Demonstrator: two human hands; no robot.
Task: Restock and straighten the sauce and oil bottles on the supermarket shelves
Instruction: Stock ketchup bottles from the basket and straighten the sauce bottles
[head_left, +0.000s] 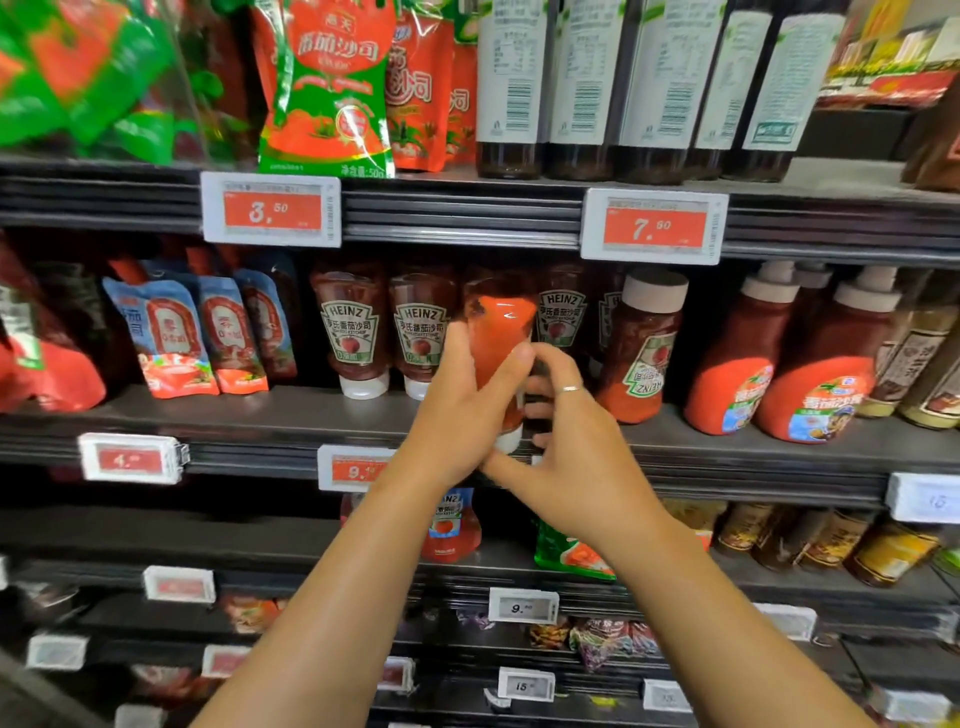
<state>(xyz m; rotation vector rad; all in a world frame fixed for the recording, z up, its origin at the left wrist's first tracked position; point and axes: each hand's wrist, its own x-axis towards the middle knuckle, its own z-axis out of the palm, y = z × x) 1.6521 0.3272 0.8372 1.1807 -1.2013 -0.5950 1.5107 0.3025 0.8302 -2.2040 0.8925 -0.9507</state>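
Left hand (462, 410) grips ketchup bottle (501, 343), cap down, at the shelf (260, 415) edge. Right hand (566, 441) curls round its lower part, probably steadying it for the gap right of the Heinz bottles (389, 332).

Left hand (457, 410) and right hand (571, 441) holding ketchup bottle (501, 332), cap down, before shelf (260, 410)
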